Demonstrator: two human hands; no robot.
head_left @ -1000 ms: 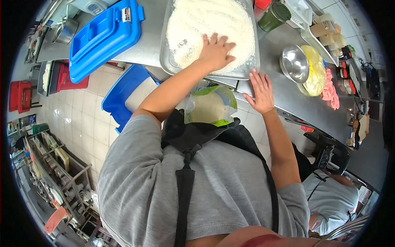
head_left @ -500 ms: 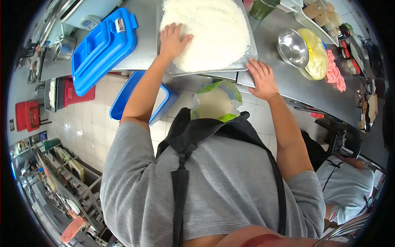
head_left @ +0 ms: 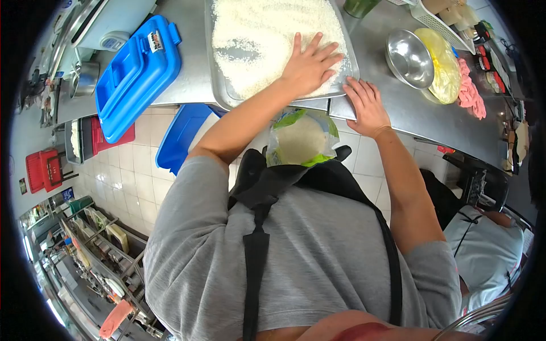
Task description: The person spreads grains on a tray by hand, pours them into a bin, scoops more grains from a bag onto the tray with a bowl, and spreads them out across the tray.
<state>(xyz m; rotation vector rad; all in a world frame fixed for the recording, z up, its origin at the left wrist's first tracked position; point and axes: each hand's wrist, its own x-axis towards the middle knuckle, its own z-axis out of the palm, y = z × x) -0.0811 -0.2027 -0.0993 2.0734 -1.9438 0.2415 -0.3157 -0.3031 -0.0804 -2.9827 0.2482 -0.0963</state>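
White grains that look like rice (head_left: 273, 25) lie spread over a metal tray (head_left: 223, 91). My left hand (head_left: 310, 65) rests on the grains towards the tray's right side, palm down with fingers spread. Bare metal shows through a thin patch left of it. At the tray's near right corner, my right hand (head_left: 368, 107) lies flat on the counter edge, its fingertips close to the rim and holding nothing. Below the tray, against my apron, is an open green and clear plastic bag (head_left: 301, 139) with whitish contents.
A blue lid (head_left: 136, 77) leans over the counter's left edge, above a blue bin (head_left: 175, 136) on the floor. On the right stand a steel bowl (head_left: 409, 58), a yellow plastic bag (head_left: 443, 65) and a pink cloth (head_left: 471, 94). Another person (head_left: 483, 250) is at lower right.
My left hand has swept from the tray's left side to its right, across the grains. A thin patch now shows at left. My right hand stays by the corner.
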